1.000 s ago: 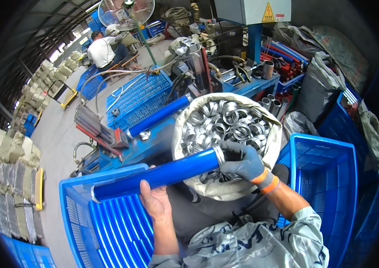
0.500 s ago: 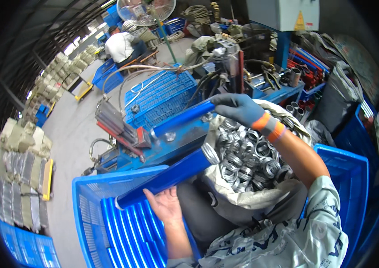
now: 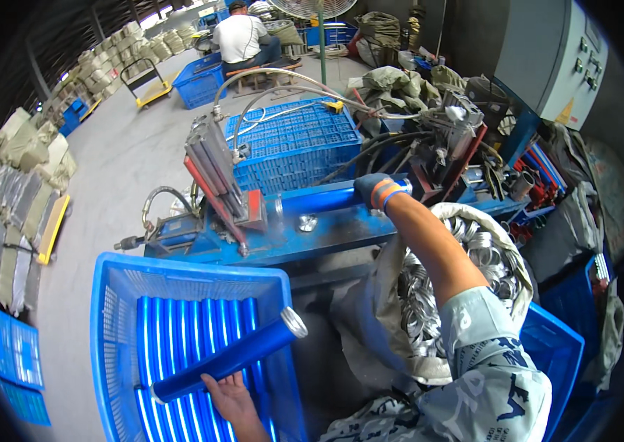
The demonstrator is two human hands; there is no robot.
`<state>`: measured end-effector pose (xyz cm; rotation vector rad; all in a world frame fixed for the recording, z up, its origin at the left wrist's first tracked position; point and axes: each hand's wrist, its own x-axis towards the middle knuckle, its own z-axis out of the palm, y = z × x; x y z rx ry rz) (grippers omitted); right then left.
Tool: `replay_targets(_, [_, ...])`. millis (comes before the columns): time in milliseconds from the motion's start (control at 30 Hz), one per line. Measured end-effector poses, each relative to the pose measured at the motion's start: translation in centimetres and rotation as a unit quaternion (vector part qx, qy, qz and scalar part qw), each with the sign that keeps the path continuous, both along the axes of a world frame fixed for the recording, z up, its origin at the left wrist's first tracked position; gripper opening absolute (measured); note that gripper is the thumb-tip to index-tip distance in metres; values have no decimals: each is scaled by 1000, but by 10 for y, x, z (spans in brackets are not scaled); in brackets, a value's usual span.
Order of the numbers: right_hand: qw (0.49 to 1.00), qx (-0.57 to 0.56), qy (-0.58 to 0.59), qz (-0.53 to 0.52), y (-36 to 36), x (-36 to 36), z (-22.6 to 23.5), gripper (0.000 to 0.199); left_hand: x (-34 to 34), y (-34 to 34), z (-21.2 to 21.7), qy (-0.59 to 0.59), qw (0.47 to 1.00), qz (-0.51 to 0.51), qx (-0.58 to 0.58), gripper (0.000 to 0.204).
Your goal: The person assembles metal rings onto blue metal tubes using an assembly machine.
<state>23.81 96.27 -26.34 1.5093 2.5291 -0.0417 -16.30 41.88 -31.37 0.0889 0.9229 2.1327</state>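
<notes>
A long blue tube [image 3: 231, 356] with a silver ring at its upper right end slants above the blue crate. Under its lower half my bare left hand [image 3: 232, 401] grips it, thumb at the near side. My gloved right hand [image 3: 375, 191] is closed around a second blue tube [image 3: 323, 199], which lies nearly level over the blue metal bench [image 3: 341, 239]. This tube sits between the left upright fixture [image 3: 216, 173] and the right upright fixture [image 3: 455, 151]. Whether its ends touch them I cannot tell. Several more blue tubes [image 3: 195, 315] lie side by side inside the crate.
The crate [image 3: 190, 269] stands in front of the bench. A pale sack [image 3: 371, 317] of silver rings [image 3: 418, 295] is right of my lap. Small silver pieces [image 3: 307, 222] lie on the bench. Hoses [image 3: 282, 74] arch behind it; farther off a person [image 3: 242, 38] sits.
My right hand has lowered its tube from mid-air to between the bench fixtures. My left hand and its tube have moved down, over the crate. The whole view has shifted.
</notes>
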Motion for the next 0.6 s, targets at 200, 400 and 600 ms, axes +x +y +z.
replay_targets(200, [854,245,388,246,-66,-12,148,59,-14,39,26,65,997,-1,29,70])
replay_targets(400, [796,114,595,6,-126,121,197,68,100,213,63,113,963,-212,124,72])
replay_targets(600, [716,270,632,-119,-242,208,200,54,244,406,58,36,965,-257,35,59])
